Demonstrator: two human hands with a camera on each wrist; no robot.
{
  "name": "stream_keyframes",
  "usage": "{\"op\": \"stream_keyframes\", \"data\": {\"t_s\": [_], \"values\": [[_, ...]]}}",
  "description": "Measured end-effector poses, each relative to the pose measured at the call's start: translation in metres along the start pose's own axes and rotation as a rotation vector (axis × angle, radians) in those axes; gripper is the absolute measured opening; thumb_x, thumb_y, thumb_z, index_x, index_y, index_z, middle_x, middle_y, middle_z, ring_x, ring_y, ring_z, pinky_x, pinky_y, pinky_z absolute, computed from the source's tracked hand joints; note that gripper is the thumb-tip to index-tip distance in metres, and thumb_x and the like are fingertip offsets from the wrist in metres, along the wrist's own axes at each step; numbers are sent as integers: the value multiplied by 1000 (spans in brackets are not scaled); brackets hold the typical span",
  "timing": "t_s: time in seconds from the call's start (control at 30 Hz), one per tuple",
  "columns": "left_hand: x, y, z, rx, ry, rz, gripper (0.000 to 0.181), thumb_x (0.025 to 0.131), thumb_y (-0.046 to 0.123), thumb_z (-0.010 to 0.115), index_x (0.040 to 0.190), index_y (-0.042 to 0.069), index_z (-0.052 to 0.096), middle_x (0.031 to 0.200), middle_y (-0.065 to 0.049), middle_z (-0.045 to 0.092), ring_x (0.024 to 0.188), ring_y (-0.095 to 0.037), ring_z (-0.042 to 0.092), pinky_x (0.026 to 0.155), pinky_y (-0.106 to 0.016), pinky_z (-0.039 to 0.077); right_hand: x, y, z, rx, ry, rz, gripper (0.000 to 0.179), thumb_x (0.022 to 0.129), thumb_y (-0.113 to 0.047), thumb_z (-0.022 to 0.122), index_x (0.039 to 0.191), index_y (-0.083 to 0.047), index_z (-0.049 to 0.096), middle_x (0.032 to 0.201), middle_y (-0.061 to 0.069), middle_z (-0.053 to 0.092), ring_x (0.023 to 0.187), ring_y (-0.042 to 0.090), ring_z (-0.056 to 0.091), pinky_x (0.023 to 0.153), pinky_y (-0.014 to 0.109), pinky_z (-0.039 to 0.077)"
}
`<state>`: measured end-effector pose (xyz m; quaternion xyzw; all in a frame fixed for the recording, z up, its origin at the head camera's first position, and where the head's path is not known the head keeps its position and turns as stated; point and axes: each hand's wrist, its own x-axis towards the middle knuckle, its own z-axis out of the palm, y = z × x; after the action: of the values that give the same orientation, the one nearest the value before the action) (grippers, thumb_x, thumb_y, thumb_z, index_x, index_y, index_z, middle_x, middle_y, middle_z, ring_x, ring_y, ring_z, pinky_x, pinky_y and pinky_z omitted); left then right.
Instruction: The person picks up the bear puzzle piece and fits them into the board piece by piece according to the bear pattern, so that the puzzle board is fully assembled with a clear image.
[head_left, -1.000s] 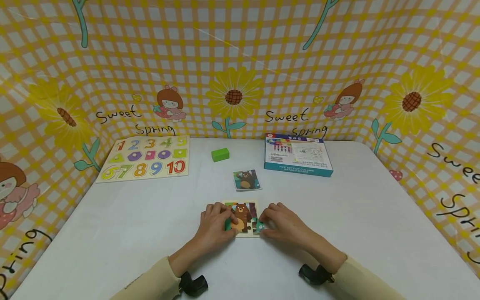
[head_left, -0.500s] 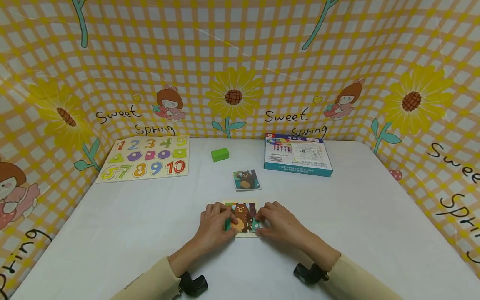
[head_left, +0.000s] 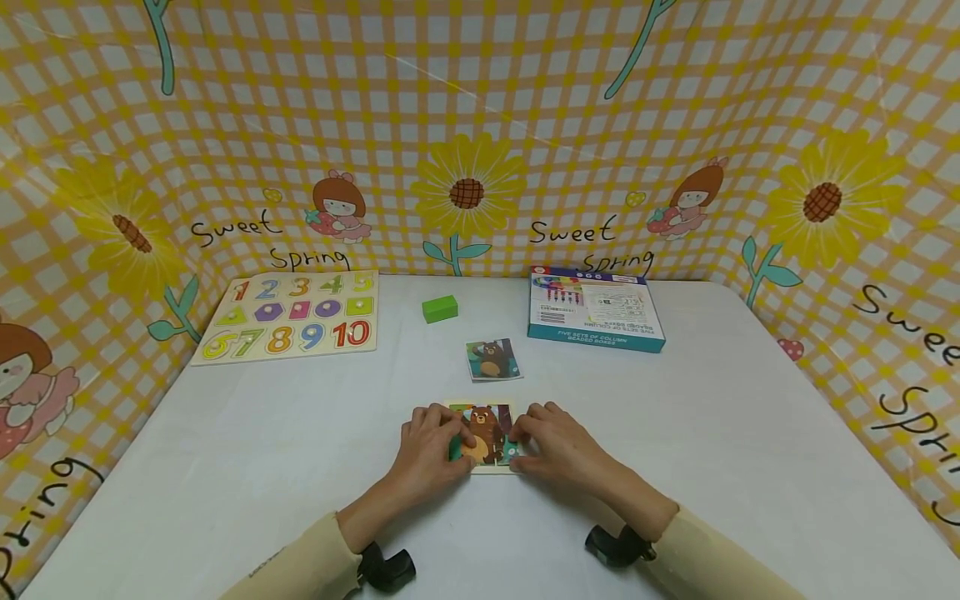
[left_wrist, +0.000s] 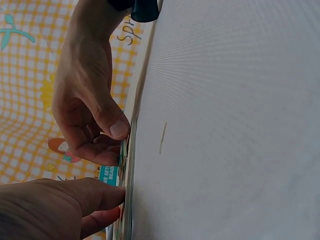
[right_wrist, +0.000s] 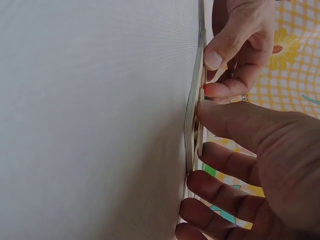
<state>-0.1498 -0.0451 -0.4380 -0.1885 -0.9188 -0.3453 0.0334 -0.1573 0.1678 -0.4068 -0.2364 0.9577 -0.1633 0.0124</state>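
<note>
A small wooden jigsaw board (head_left: 492,470) with a brown bear picture (head_left: 483,423) lies in front of me in the head view. My left hand (head_left: 433,446) holds its left side, thumb at the front edge and fingertips on the picture. From the right, my right hand (head_left: 566,446) pinches a teal puzzle piece (head_left: 513,450) between thumb and index finger, over the board's lower right corner. A narrow gap shows between this piece and the bear section. In the right wrist view the piece (right_wrist: 201,142) sits slightly raised and tilted over the board (right_wrist: 192,112).
Behind the board lies a bear picture card (head_left: 492,360), with a green block (head_left: 440,309) farther back. A number puzzle board (head_left: 288,318) stands at the back left, and a teal-edged box (head_left: 596,310) at the back right. A checked cloth (head_left: 480,108) rises behind the white table.
My right hand has moved left with the puzzle piece, bringing it closer against the bear section; in the last half second it has barely shifted. My left hand has stayed in place.
</note>
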Motion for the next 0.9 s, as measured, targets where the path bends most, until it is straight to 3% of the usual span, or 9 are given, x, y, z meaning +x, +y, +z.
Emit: {"op": "stream_keyframes", "data": {"t_s": [0.43, 0.9], "values": [[0, 0, 0, 3, 11, 16, 9, 73, 15, 68, 82, 18, 66, 110, -7, 52, 104, -26, 39, 89, -51, 31, 0, 0, 1, -8, 13, -25, 25, 70, -25, 81, 89, -16, 67, 84, -4, 54, 81, 11, 41, 71, 27, 36], [0, 0, 0, 2, 12, 13, 10, 73, 14, 68, 81, 18, 66, 109, -7, 52, 105, -26, 39, 91, -53, 31, -1, -1, 1, -7, 8, 3, 26, 68, -28, 82, 88, -18, 68, 84, -6, 53, 82, 10, 40, 72, 28, 35]]}}
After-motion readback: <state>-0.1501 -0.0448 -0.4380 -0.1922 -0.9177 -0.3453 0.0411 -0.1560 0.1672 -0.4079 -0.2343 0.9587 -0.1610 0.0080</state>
